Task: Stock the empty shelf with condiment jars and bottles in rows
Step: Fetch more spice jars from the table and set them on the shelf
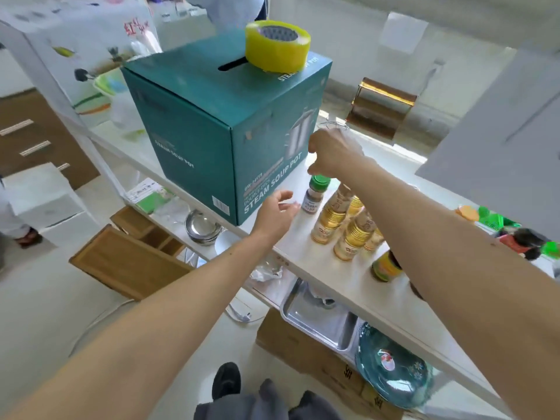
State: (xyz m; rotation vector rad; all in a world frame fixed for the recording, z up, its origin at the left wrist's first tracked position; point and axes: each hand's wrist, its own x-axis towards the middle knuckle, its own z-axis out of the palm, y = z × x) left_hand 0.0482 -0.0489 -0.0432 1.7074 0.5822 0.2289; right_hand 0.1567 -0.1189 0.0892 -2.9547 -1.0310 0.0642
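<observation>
Right hand [330,153] pinches the spice jar [315,194] lid, setting it beside vinegar bottles [333,216] to start a row; left hand [277,213] hovers released.

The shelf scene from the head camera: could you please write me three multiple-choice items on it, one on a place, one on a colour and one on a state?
1. Where does the roll of tape sit?
A. on the teal box
B. on the floor
C. beside the bottles

2. What colour is the cap of the spice jar?
A. red
B. green
C. white

3. How is the left hand?
A. closed on the jar
B. open beside the jar
C. flat on the box

Answers:
1 A, the tape rests on the box top by its slot.
2 B, the cap below the right hand is green.
3 B, its fingers are spread, gripping nothing.
</observation>
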